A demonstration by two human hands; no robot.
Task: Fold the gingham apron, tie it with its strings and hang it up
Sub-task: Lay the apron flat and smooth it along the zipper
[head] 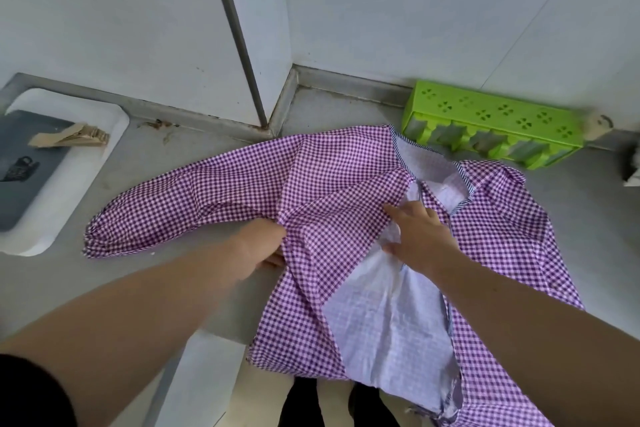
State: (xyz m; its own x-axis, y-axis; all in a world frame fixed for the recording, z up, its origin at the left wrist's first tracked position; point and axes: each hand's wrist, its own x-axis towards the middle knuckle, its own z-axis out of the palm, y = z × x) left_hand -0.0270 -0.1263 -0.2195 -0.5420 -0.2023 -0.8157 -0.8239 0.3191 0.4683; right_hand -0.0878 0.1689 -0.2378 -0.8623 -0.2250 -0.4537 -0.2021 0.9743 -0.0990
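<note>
Two hands on rumpled purple gingham apron (332, 184): left (258, 246) perhaps gripping, right (419, 236) flat.

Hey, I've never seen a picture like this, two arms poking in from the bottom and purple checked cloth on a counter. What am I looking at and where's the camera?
The camera sits on a person's head, looking down, so the arms are their own. No machine here. A purple gingham apron lies spread on a grey counter, partly hanging over its front edge. The left hand grips a bunch of its fabric; the right hand rests flat on it, fingers spread. Behind stands a green plastic rack; at left, a white tray.
</note>
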